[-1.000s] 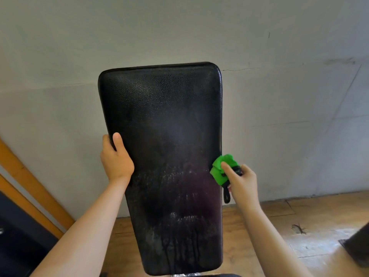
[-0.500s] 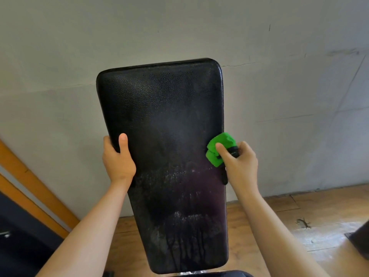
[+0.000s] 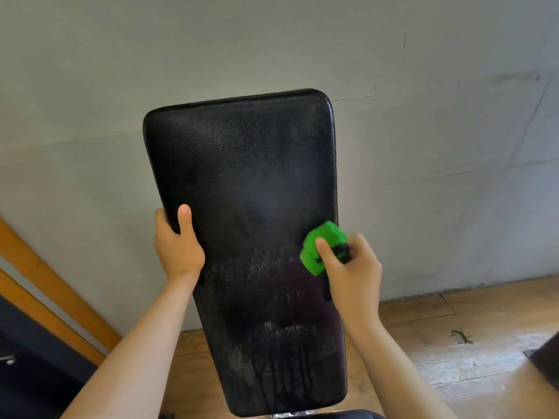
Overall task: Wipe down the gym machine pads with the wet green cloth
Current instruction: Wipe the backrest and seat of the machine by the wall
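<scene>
Fingers (image 3: 326, 255) of right hand (image 3: 355, 270) curl round bunched green cloth (image 3: 326, 234), holding it against black pad (image 3: 248, 176) at 3 o'clock edge. Left hand (image 3: 178, 246) grips 9 o'clock edge, thumb on front face. Wet streaks toward 6 o'clock. Grey wall (image 3: 423, 146) behind; wooden floor (image 3: 453, 358) at 5 o'clock.

Your left hand (image 3: 178, 252) hides most of its fingers behind the left edge of the black textured vinyl pad (image 3: 242, 176). Your right hand (image 3: 354, 267) is blurred at the knuckles. A black piece (image 3: 343, 252) in the bunched bright green cloth (image 3: 323, 246) cannot be identified. The picture's right edge cuts off a dark floor object (image 3: 544, 358).
</scene>
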The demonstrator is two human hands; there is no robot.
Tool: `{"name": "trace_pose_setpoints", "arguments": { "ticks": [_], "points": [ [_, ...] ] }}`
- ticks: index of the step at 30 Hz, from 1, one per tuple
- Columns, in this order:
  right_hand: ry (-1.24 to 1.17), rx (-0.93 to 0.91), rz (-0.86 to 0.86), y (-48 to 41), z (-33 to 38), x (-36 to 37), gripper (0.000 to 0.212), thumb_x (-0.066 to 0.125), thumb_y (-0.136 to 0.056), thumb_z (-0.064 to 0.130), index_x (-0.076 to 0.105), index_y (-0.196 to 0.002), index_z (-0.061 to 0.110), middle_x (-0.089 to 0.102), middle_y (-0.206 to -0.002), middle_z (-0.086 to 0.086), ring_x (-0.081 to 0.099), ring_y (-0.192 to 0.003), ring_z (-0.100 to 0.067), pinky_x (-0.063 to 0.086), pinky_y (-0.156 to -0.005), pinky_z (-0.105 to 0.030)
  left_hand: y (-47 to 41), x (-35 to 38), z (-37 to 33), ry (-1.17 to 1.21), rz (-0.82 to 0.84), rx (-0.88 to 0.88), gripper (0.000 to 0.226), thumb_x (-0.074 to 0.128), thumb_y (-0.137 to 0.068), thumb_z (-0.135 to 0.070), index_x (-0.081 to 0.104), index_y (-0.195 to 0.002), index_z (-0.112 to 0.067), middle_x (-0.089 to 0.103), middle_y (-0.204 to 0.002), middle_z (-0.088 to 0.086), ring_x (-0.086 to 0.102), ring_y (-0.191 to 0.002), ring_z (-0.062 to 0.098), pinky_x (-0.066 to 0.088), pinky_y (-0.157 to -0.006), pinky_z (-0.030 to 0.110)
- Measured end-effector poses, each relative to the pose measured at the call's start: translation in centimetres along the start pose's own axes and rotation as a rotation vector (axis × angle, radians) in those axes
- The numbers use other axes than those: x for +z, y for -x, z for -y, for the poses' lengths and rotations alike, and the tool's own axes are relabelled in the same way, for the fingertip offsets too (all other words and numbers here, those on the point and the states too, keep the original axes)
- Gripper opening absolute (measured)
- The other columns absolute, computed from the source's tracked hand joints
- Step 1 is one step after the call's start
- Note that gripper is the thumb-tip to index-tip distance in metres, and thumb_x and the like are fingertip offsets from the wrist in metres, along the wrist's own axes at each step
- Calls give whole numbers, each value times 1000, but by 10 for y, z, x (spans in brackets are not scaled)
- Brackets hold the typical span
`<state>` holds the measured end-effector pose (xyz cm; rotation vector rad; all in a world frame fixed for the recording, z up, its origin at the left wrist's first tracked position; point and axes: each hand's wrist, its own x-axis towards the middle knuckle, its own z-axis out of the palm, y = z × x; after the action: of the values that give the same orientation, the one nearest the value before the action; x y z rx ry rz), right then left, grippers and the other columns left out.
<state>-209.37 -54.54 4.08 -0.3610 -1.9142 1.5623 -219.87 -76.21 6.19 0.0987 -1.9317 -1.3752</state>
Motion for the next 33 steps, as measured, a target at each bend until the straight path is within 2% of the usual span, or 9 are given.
{"name": "trace_pose_setpoints", "arguments": {
  "ticks": [3, 5, 7, 10, 15, 20, 25, 29, 33],
  "points": [
    [-10, -93, 7, -21, 35, 14, 37, 75, -84, 29, 42, -67, 22, 49, -60, 12, 49, -54, 3, 37, -50, -11, 0, -1, 0, -4, 12, -11, 37, 37, -102, -35, 51, -120, -6, 53, -108, -2, 50, -98, 10, 34, -71, 1],
    [26, -78, 19, -27, 35, 19, 36, 74, -85, 32, 43, -68, 23, 51, -62, 11, 50, -54, 0, 36, -49, -12, -1, -1, 0, 3, 18, -5, 37, 38, -102, -35, 52, -119, -5, 54, -107, 0, 51, -96, 11, 34, -70, 0],
    [69, -43, 47, -18, 16, 19, 32, 72, -86, 34, 46, -73, 21, 55, -66, 8, 52, -58, -3, 37, -51, -14, -1, -2, 2, 9, 26, 4, 38, 38, -102, -36, 52, -117, -4, 55, -105, 1, 52, -94, 11, 36, -69, 0],
    [149, 30, 98, 13, -27, 17, 26, 69, -87, 36, 52, -82, 17, 62, -72, 6, 60, -66, -8, 48, -57, -24, -1, -3, 4, 11, 30, 12, 38, 38, -102, -37, 52, -114, -4, 56, -103, 1, 52, -91, 11, 36, -69, 2],
    [95, 128, 102, 32, -47, 12, 22, 70, -86, 33, 55, -83, 17, 64, -75, 7, 63, -67, -7, 49, -56, -21, -1, -2, 4, 6, 22, 6, 38, 38, -102, -35, 52, -115, -2, 55, -103, 2, 51, -91, 12, 35, -65, -2],
    [-80, 11, 42, 11, 1, 26, 26, 71, -85, 36, 52, -76, 22, 62, -69, 4, 64, -67, -18, 56, -60, -47, 0, -2, 3, 4, 22, -5, 38, 38, -102, -36, 52, -114, -2, 55, -102, 3, 51, -90, 12, 36, -65, 0],
    [-78, -10, 104, -12, 26, 39, 27, 71, -86, 35, 51, -77, 18, 62, -73, 4, 66, -65, -12, 59, -56, -42, -1, -2, 4, 12, 30, -9, 39, 38, -101, -38, 52, -113, -4, 56, -101, 2, 52, -88, 11, 37, -66, 3],
    [11, 109, 157, 19, -17, 40, 26, 70, -87, 35, 51, -79, 19, 63, -73, 5, 66, -60, -12, 58, -56, -39, -1, -3, 6, 25, 35, -6, 39, 38, -101, -40, 53, -113, -5, 56, -101, 1, 52, -85, 9, 37, -66, 2],
    [36, 212, 224, 52, -53, 34, 22, 69, -87, 34, 54, -87, 18, 66, -81, 5, 68, -68, -10, 60, -59, -34, -2, -1, 7, 25, 33, -7, 39, 38, -101, -39, 53, -111, -4, 56, -99, 1, 51, -83, 9, 36, -65, 0]
  ]
}}
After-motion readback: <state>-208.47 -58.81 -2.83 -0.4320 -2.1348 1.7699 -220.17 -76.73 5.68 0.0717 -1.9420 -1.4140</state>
